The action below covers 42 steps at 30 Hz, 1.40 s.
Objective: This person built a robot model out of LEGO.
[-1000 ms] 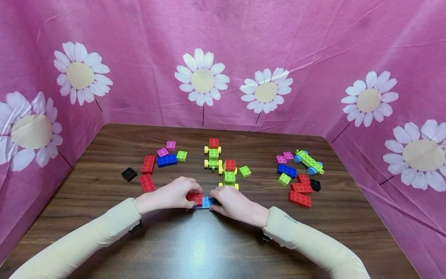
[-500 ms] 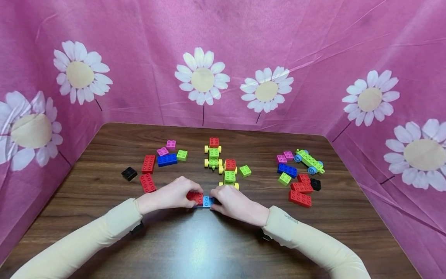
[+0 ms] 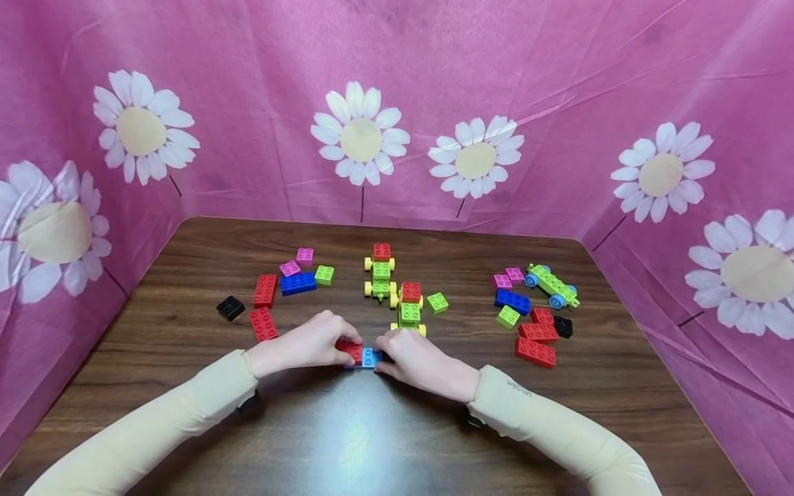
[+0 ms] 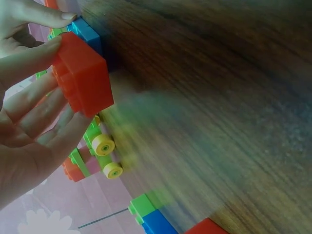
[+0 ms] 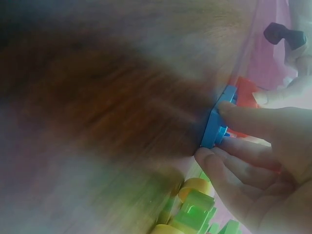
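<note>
My left hand [image 3: 313, 342] pinches a red building brick [image 4: 83, 73] between thumb and fingers. That brick sits over the left part of a flat light-blue brick [image 3: 370, 357], whose studs show at the right. Whether the two are fully pressed together cannot be told. My right hand [image 3: 418, 365] pinches the blue brick's right end, thumb at the near side and fingers at the far side, as the right wrist view shows. Just beyond the right hand stands a green car with yellow wheels and a red brick on top [image 3: 410, 292]; its near end is partly hidden.
A second such car [image 3: 381, 271] stands behind it. To the left lie red bricks [image 3: 265, 291], a blue brick [image 3: 298, 283], a black brick [image 3: 230, 308] and pink ones [image 3: 304, 256]. A blue-wheeled green car base [image 3: 552, 286] and several bricks [image 3: 535, 350] are on the right.
The left hand has shifted very slightly to the right with the red brick. The right hand keeps its place on the blue brick. The head view has tilted a little.
</note>
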{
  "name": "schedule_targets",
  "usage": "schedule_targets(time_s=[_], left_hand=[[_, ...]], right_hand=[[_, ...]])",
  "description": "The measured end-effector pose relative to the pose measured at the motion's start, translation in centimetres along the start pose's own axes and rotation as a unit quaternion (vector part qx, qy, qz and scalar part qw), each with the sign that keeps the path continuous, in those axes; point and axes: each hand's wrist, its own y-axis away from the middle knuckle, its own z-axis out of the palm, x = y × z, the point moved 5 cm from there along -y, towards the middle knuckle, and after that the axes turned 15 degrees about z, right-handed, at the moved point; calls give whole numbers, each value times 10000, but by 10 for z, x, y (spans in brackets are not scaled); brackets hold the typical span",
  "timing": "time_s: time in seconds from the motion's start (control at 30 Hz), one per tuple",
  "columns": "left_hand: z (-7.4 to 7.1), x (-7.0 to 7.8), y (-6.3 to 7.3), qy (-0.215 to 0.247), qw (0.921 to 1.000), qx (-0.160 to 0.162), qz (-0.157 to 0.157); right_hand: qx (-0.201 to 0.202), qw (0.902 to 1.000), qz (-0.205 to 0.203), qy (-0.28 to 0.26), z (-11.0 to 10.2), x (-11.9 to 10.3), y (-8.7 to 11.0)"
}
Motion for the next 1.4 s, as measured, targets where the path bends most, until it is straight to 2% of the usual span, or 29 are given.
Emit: schedule_targets(time_s=[0.3,0.77,0.9,1.1,1.27,1.4], left_hand=[[-2,4,-2,-57,9999,-47,126],[0,9,-2,-191,9995,-193,126],[0,11,-4,-328,9986,-282,289],[3,18,-6,-723,9959,-417,347],[6,21,-7,-975,9936,-395,421],[7,16,-7,-803,9959,-241,335]], right_hand=[[31,10000,-81,32,0,0,-1],[-55,10000,-28,-69,-2,-1,-2],[-99,9999,14,-68,-1,0,-2],[-68,9999,15,-80,-2,-1,-1],[21,10000,-31,-46,-1,-1,-1],[80,10000,-33,-46,0,0,0]])
